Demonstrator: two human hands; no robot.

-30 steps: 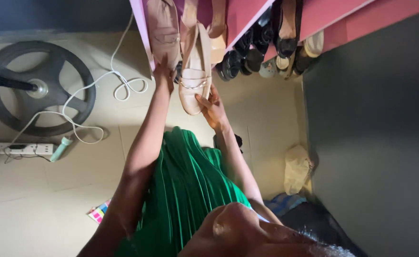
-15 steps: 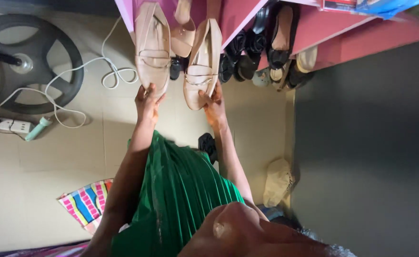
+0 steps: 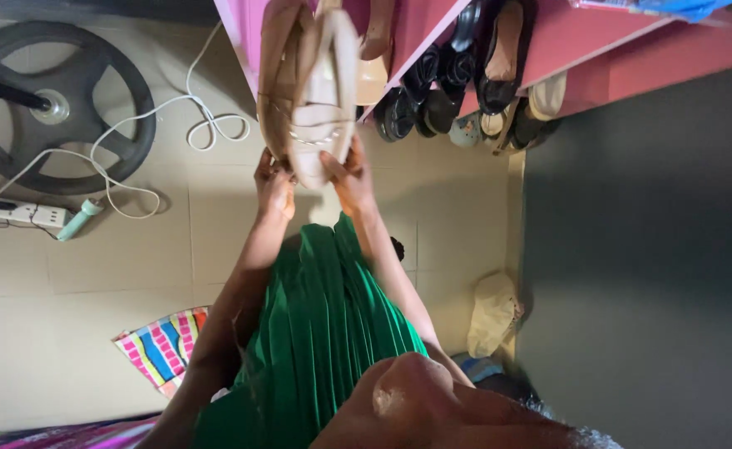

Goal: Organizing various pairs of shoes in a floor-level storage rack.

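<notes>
Both my hands hold a pair of beige flat shoes (image 3: 316, 91) in front of a pink shoe rack (image 3: 566, 37). The two shoes are pressed side by side, toes pointing away from me. My left hand (image 3: 274, 185) grips the heel of the left shoe. Around the heel of the right shoe, my right hand (image 3: 349, 176) is closed. My green pleated skirt (image 3: 324, 333) fills the space below my arms.
Several black shoes (image 3: 432, 91) sit in the pink rack. On the tiled floor lie a round black fan base (image 3: 66, 108), a looped white cable (image 3: 208, 125), a power strip (image 3: 17, 212), a striped mat (image 3: 162, 349) and a beige shoe (image 3: 492, 314) beside a grey wall (image 3: 649, 249).
The two beige shoes were held apart, one in each hand. Now they are brought together side by side, and my hands have moved closer to each other.
</notes>
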